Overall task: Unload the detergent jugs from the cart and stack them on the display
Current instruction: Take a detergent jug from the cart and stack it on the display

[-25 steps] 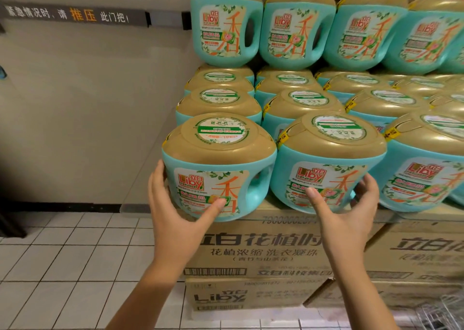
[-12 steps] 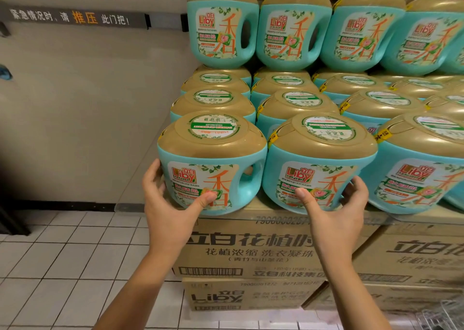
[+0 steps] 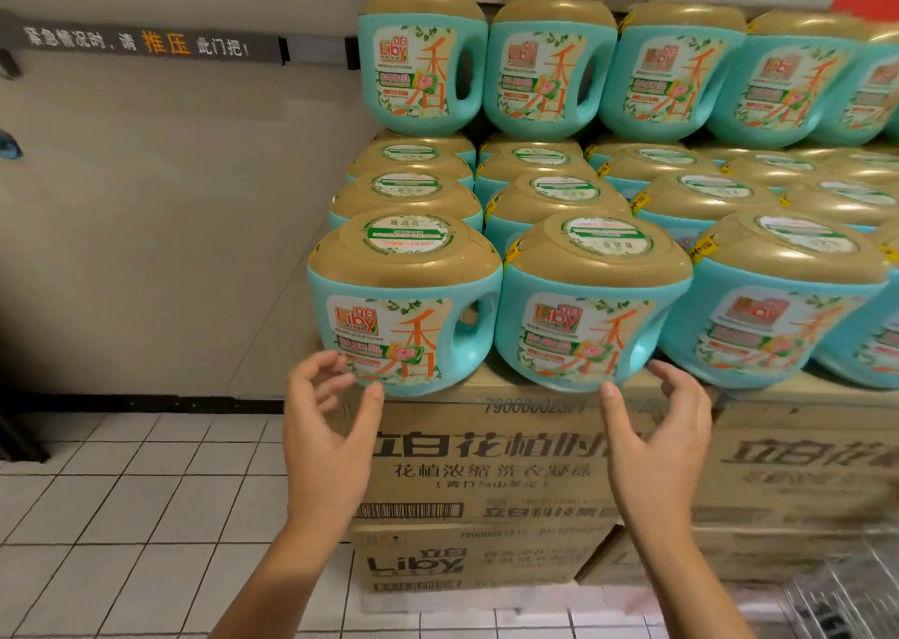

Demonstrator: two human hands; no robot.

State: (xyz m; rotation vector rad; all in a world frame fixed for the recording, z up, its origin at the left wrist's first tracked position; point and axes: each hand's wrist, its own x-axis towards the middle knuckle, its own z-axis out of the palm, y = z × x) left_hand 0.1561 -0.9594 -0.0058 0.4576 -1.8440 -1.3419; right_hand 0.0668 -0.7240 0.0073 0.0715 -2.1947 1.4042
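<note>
Our left hand (image 3: 323,424) spreads empty just below the glossy, rounded teal corner jug (image 3: 404,307), right hand (image 3: 656,436) likewise; cardboard cartons (image 3: 486,463) underlie it.

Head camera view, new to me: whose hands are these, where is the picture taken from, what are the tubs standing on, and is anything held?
No machine here: a person wears one wide-angle camera on the head, looking forward and down, so both bare arms are their own. Teal Liby detergent jugs with gold lids stand in rows on stacked cardboard cartons; an upper row is stacked on them at the back. The left hand is just below the front corner jug, the right hand below the neighbouring jug. Both hands have loose, spread fingers and grip nothing. What looks like a wire cart shows bottom right.
</note>
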